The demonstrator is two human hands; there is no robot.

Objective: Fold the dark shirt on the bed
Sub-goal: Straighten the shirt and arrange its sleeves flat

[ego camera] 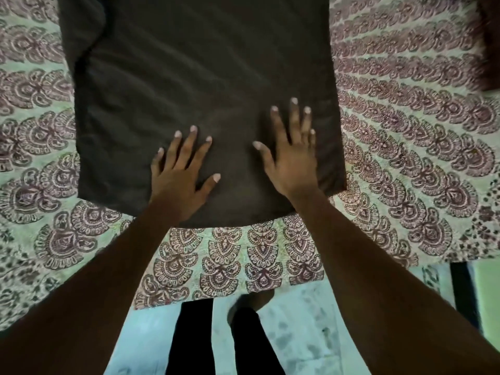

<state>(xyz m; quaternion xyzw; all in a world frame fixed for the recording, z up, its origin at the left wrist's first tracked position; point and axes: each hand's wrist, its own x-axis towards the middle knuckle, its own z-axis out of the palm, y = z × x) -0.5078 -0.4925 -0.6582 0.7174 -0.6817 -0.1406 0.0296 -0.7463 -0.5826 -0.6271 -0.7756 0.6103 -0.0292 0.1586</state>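
The dark shirt [189, 85] lies spread flat on the bed, a long dark rectangle running away from me, with a sleeve or fold bunched at its upper left. Both hands press flat on its near end. My left hand [181, 177] rests palm down near the bottom hem, fingers spread. My right hand [293, 155] lies palm down a little farther up and close to the shirt's right edge, fingers apart. Neither hand grips the cloth.
The bed is covered by a pale green sheet [405, 131] printed with maroon paisley rows. Its near edge hangs over a light tiled floor [297, 320]. My legs in dark trousers [194, 336] stand at the bed's edge. A dark reddish object [489, 44] sits at the far right.
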